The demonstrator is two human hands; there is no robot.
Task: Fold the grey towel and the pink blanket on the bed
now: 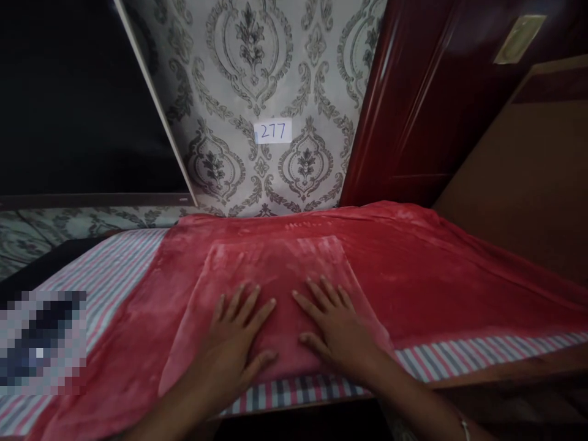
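A pink-red plush cloth [275, 269], folded into a rectangle, lies on a larger red plush blanket [427, 269]. My left hand [236, 343] rests flat on the left part of the folded cloth, fingers spread. On its right part lies my right hand [337, 331], palm down with the fingers apart. Neither hand grips anything. Under the blanket, a striped sheet [294, 392] in pink, white and grey shows along the front edge and at the left.
A dark screen [82, 104] stands at the back left. Behind the blanket is patterned wallpaper [305, 165] with a paper label [273, 131] reading 277. A dark red wooden panel [413, 110] and a brown board [528, 177] stand at the right. A blurred patch [41, 343] covers the lower left.
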